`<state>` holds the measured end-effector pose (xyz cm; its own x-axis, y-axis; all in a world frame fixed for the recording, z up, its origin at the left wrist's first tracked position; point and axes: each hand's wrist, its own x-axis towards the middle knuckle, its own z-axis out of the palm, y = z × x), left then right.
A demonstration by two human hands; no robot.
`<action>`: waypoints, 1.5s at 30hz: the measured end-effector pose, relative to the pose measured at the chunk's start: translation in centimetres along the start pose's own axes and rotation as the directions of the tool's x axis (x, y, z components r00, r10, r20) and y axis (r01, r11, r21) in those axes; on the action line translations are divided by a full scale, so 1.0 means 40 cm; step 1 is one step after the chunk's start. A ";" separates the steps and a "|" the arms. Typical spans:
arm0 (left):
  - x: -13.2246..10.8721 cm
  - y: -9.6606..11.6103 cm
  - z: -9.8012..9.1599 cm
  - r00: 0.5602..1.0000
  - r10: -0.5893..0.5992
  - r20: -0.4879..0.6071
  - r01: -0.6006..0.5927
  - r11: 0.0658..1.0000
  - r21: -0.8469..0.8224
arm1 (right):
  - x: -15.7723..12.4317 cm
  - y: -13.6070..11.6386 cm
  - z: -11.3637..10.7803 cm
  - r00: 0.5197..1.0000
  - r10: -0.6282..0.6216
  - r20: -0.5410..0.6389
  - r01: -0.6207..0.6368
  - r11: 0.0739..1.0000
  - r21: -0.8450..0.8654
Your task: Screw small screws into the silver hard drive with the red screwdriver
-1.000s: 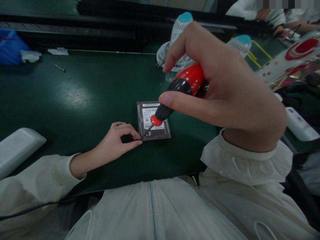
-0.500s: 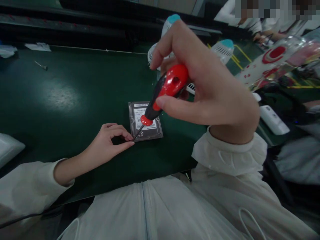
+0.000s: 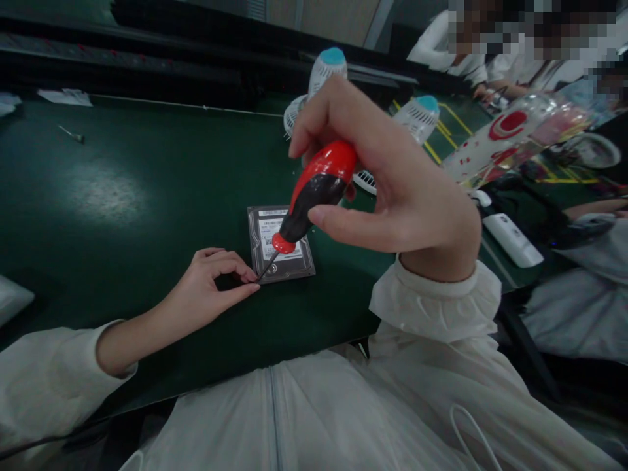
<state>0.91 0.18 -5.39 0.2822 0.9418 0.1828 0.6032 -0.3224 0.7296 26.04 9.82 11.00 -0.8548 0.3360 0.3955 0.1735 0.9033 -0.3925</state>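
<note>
A hard drive point(image 3: 307, 263) with a white label lies flat on the green table. My right hand point(image 3: 392, 183) grips a red and black screwdriver point(image 3: 318, 186) by its thick handle, thumb on the near side. The tool slants down to the left, its thin shaft ending at the drive's near left corner. At that same corner the thumb and fingertips of my left hand point(image 3: 216, 278) are pinched together, around the corner and beside the screwdriver tip. The tip itself and any screw under it are too small to make out. The handle covers part of the label.
Beyond my right hand stand white handheld fans point(image 3: 330, 69) with blue ends. A patterned bottle point(image 3: 495, 140) and a white power strip point(image 3: 513, 239) are at the right. A small thin tool point(image 3: 72, 135) lies far left. Other people sit at the back right.
The screwdriver handle has turned in my right hand, so its black grip now faces me where red showed before. My left hand keeps its pinch at the corner. The view has shifted slightly.
</note>
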 end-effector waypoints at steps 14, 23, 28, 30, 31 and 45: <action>-0.004 -0.009 0.001 1.000 0.007 0.018 -0.007 1.000 -0.014 | -0.003 0.003 0.009 0.999 -0.003 -0.051 0.003 1.000 -0.011; 0.002 -0.002 -0.002 1.000 0.000 0.018 0.000 1.000 -0.006 | -0.010 -0.021 0.007 1.000 -0.006 -0.006 0.006 1.000 0.005; 0.003 -0.004 -0.001 1.000 -0.002 0.017 0.002 1.000 0.006 | -0.009 -0.016 0.010 0.997 0.009 -0.070 -0.015 0.997 -0.081; 0.003 -0.004 0.000 1.000 -0.006 0.016 0.006 1.000 0.001 | -0.008 -0.016 0.006 0.999 -0.008 -0.041 0.008 1.000 -0.017; 0.003 -0.004 0.000 1.000 -0.008 0.014 0.008 1.000 -0.003 | -0.008 -0.016 0.004 1.000 -0.019 -0.023 0.019 1.000 0.014; 0.002 0.001 -0.001 0.999 -0.031 0.028 0.032 0.999 -0.011 | -0.005 -0.017 0.002 0.999 -0.016 0.034 0.013 0.997 0.077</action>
<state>0.91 0.24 -5.32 0.2843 0.9483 0.1412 0.6035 -0.2915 0.7422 26.06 9.13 11.12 -0.8734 0.3125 0.3735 0.1240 0.8844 -0.4500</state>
